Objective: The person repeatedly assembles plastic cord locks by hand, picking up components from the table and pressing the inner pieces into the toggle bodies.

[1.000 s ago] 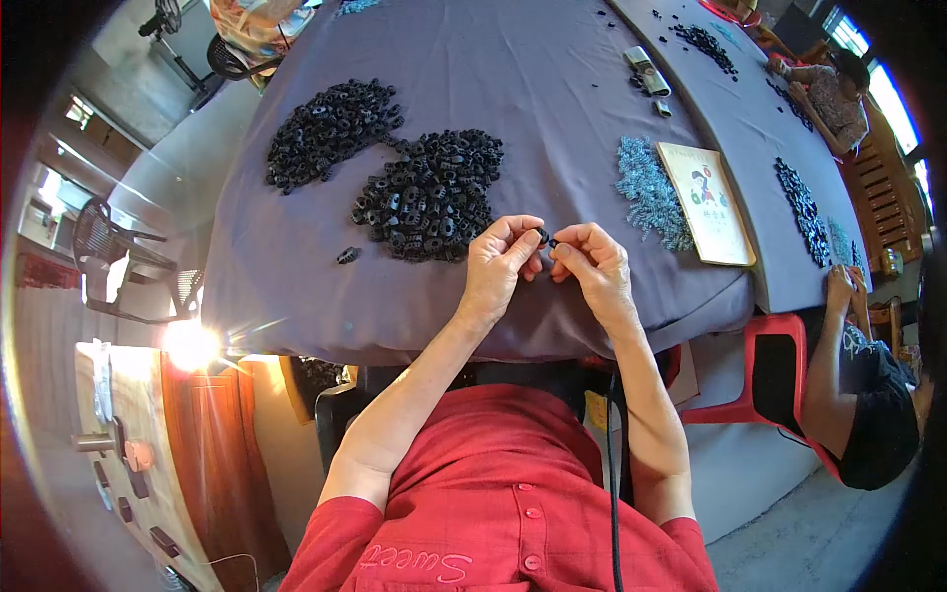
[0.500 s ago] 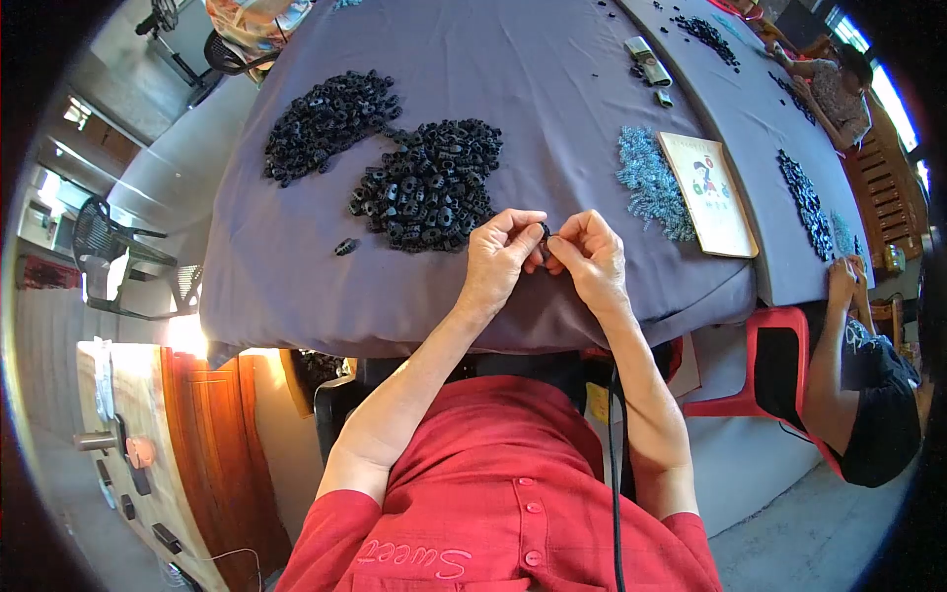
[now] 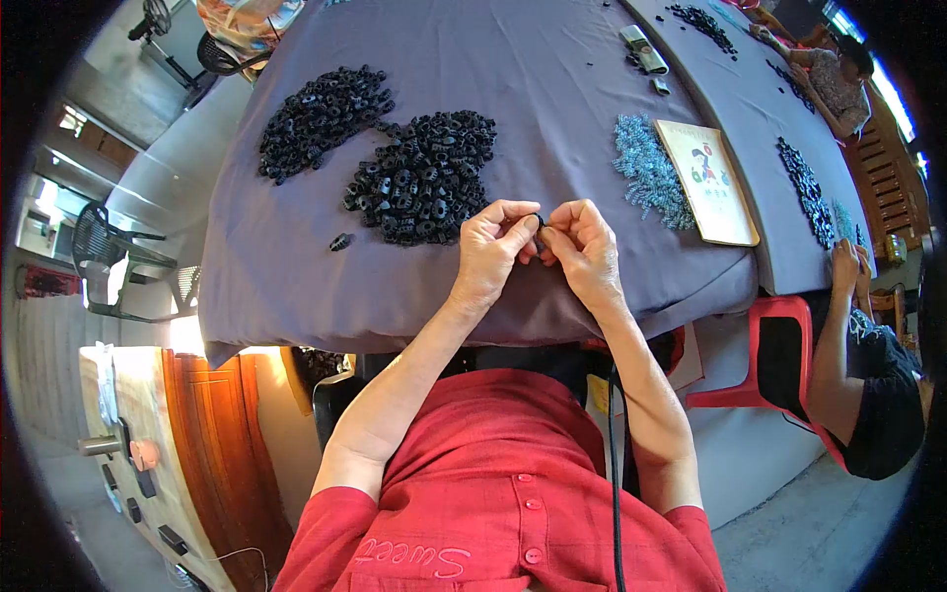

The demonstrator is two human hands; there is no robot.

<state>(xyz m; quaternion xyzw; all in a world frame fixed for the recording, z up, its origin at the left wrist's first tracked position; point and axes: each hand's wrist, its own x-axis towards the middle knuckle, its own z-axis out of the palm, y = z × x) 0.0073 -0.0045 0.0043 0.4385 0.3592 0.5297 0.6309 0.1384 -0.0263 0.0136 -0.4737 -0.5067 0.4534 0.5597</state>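
My left hand (image 3: 493, 255) is closed in a pinch on a small black plastic cord lock (image 3: 540, 221), just above the table's near edge. My right hand (image 3: 586, 255) pinches at the same piece from the other side, thumb and fingertips meeting the left ones. Fingers hide most of the piece. Beyond my left hand lies a heap of black cord lock parts (image 3: 424, 178), with a second black heap (image 3: 321, 118) farther left. One loose black part (image 3: 340, 242) rests apart from them. Right of my hands is a pile of pale blue, spring-like pieces (image 3: 651, 173).
A booklet (image 3: 708, 187) lies beside the pale blue pile on the grey cloth (image 3: 552, 99). Farther back is a light-coloured case (image 3: 643, 49). A person's hands (image 3: 848, 264) are at the right table, near a red chair (image 3: 755, 350) and more black parts (image 3: 807, 192).
My hands have drawn slightly closer together around the small black piece. The view has shifted a little; the heaps look unchanged.
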